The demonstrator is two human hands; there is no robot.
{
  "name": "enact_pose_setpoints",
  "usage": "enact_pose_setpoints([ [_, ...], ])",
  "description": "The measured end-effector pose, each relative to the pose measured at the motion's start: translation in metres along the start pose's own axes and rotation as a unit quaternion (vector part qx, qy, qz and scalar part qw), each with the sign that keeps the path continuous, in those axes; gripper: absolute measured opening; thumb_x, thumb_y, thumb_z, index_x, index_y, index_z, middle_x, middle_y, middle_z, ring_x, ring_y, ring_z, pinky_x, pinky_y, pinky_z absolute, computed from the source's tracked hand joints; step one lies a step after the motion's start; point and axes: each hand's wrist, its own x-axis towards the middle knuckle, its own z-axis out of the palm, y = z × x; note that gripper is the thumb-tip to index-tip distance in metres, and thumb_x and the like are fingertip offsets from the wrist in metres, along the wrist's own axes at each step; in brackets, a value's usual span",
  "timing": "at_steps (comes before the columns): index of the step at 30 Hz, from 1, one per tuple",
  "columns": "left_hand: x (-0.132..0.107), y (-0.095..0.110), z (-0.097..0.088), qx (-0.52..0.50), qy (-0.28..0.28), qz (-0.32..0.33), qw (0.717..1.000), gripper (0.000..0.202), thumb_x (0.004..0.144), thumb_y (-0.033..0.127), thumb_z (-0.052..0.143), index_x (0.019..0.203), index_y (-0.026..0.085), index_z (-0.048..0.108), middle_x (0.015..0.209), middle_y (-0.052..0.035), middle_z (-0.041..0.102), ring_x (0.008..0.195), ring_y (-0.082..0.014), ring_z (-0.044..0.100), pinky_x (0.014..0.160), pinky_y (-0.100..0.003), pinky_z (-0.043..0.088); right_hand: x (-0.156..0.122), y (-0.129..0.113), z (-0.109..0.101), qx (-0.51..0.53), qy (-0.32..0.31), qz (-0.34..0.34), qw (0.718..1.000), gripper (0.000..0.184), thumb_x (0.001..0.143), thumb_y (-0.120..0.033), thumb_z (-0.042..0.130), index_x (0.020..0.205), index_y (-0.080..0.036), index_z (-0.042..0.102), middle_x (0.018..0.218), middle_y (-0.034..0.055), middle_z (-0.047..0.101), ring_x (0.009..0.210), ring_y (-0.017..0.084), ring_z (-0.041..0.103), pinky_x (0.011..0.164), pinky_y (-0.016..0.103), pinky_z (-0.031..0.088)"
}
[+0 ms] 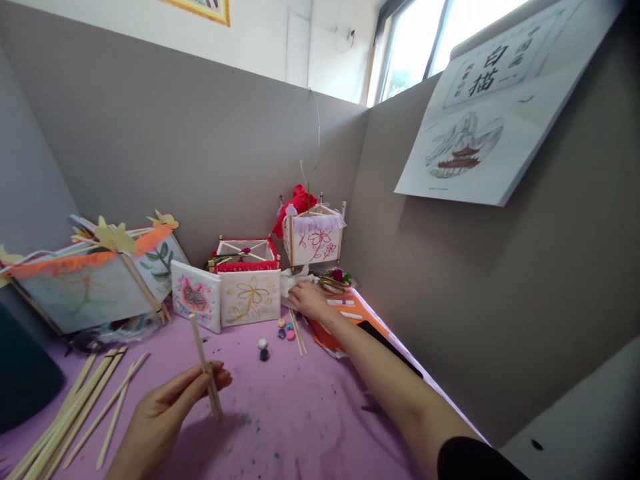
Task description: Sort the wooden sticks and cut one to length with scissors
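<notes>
A pale wooden stick (201, 347) stands nearly upright, pinched between the thumb and fingers of my left hand (183, 393). Its lower end is close to the purple tablecloth (280, 427). My right arm stretches far across the table, and my right hand (311, 300) rests at crumpled white tissue (295, 280) beside a white lantern with a yellow flower (251, 297). The fingertips are partly hidden there, so I cannot make out whether they grip anything. Just below that hand lie thin sticks (298, 332) and small colored balls of clay or paint (286, 329).
Bundled wooden strips (83, 413) lie at the left. An orange-trimmed lantern (80, 287) stands behind them, and a purple-fringed lantern (317, 240) sits in the back corner. Scissors (334, 285) and orange sheets (350, 310) are at the right. Grey partitions (225, 147) enclose the table.
</notes>
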Motion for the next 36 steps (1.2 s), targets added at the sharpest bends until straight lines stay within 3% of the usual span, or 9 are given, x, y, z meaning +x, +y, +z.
enact_pose_setpoints([
  [2, 0.001, -0.003, -0.001, -0.004, 0.001, -0.006, 1.000, 0.046, 0.062, 0.055, 0.075, 0.091, 0.019, 0.075, 0.090, -0.0091, 0.076, 0.091, -0.0283, 0.071, 0.085, -0.033, 0.056, 0.000, 0.020, -0.008, -0.002, 0.016, 0.048, 0.999, 0.033, 0.096, -0.037, 0.039, 0.106, -0.024, 0.067, 0.111, 0.0047, 0.065, 0.105, 0.017, 0.055, 0.089, 0.025, 0.038],
  [4, 0.002, -0.006, -0.002, -0.004, 0.004, -0.009, 1.000, 0.046, 0.063, 0.055, 0.074, 0.091, 0.019, 0.075, 0.090, -0.0089, 0.076, 0.092, -0.0272, 0.070, 0.085, -0.031, 0.056, -0.001, 0.046, -0.017, -0.014, 0.034, 0.128, 0.991, 0.037, 0.098, -0.030, 0.032, 0.114, -0.020, 0.064, 0.114, 0.0103, 0.063, 0.105, 0.019, 0.056, 0.089, 0.028, 0.039],
  [7, 0.003, -0.008, -0.003, -0.002, 0.007, -0.007, 1.000, 0.045, 0.062, 0.055, 0.075, 0.090, 0.019, 0.075, 0.090, -0.0089, 0.076, 0.092, -0.0266, 0.071, 0.085, -0.029, 0.056, 0.000, 0.084, -0.025, -0.032, 0.048, 0.240, 0.969, 0.039, 0.099, -0.031, 0.033, 0.125, -0.012, 0.055, 0.117, 0.0182, 0.059, 0.109, 0.026, 0.055, 0.088, 0.037, 0.043],
  [11, 0.002, -0.006, -0.002, -0.011, 0.007, -0.006, 1.000, 0.045, 0.060, 0.054, 0.077, 0.087, 0.019, 0.076, 0.088, -0.0093, 0.077, 0.089, -0.0280, 0.071, 0.080, -0.030, 0.058, 0.010, 0.114, -0.023, -0.026, 0.017, 0.284, 0.958, 0.036, 0.094, -0.039, 0.050, 0.122, -0.017, 0.054, 0.119, 0.0100, 0.058, 0.103, 0.022, 0.058, 0.087, 0.043, 0.049],
  [15, 0.001, -0.001, 0.000, -0.017, 0.012, -0.006, 1.000, 0.043, 0.059, 0.054, 0.077, 0.085, 0.019, 0.076, 0.087, -0.0093, 0.077, 0.088, -0.0291, 0.071, 0.078, -0.032, 0.059, 0.023, 0.121, -0.015, -0.012, -0.025, 0.273, 0.962, 0.029, 0.092, -0.035, 0.055, 0.115, -0.016, 0.058, 0.114, 0.0079, 0.060, 0.096, 0.019, 0.061, 0.082, 0.039, 0.053],
  [19, 0.000, 0.004, 0.003, -0.010, 0.021, -0.003, 1.000, 0.045, 0.058, 0.054, 0.077, 0.084, 0.018, 0.076, 0.085, -0.0098, 0.077, 0.086, -0.0298, 0.072, 0.078, -0.034, 0.059, 0.027, 0.117, -0.014, -0.019, -0.008, 0.244, 0.969, 0.031, 0.091, -0.035, 0.056, 0.115, -0.015, 0.057, 0.116, 0.0081, 0.059, 0.099, 0.020, 0.060, 0.084, 0.041, 0.051],
  [26, -0.002, 0.009, 0.005, -0.009, 0.024, -0.013, 1.000, 0.046, 0.057, 0.055, 0.077, 0.084, 0.017, 0.076, 0.085, -0.0104, 0.076, 0.087, -0.0289, 0.071, 0.081, -0.033, 0.058, 0.004, 0.123, -0.046, -0.057, 0.038, 0.248, 0.966, 0.035, 0.090, -0.024, 0.050, 0.122, -0.012, 0.055, 0.119, 0.0167, 0.056, 0.112, 0.025, 0.053, 0.091, 0.033, 0.042],
  [32, -0.004, 0.009, 0.007, -0.015, 0.026, -0.002, 1.000, 0.045, 0.059, 0.053, 0.077, 0.086, 0.017, 0.075, 0.083, -0.0101, 0.077, 0.088, -0.0294, 0.071, 0.083, -0.035, 0.057, -0.048, 0.131, -0.055, -0.058, -0.088, 0.250, 0.962, 0.025, 0.087, -0.031, 0.060, 0.106, -0.014, 0.063, 0.103, 0.0103, 0.064, 0.092, 0.020, 0.062, 0.079, 0.033, 0.049],
  [36, -0.003, 0.004, 0.005, -0.017, 0.014, 0.013, 1.000, 0.043, 0.062, 0.052, 0.076, 0.087, 0.017, 0.075, 0.086, -0.0103, 0.076, 0.089, -0.0293, 0.071, 0.085, -0.037, 0.056, -0.050, 0.120, -0.051, -0.061, -0.112, 0.232, 0.964, 0.028, 0.092, -0.037, 0.055, 0.110, -0.016, 0.060, 0.111, 0.0073, 0.062, 0.096, 0.019, 0.061, 0.084, 0.040, 0.051],
])
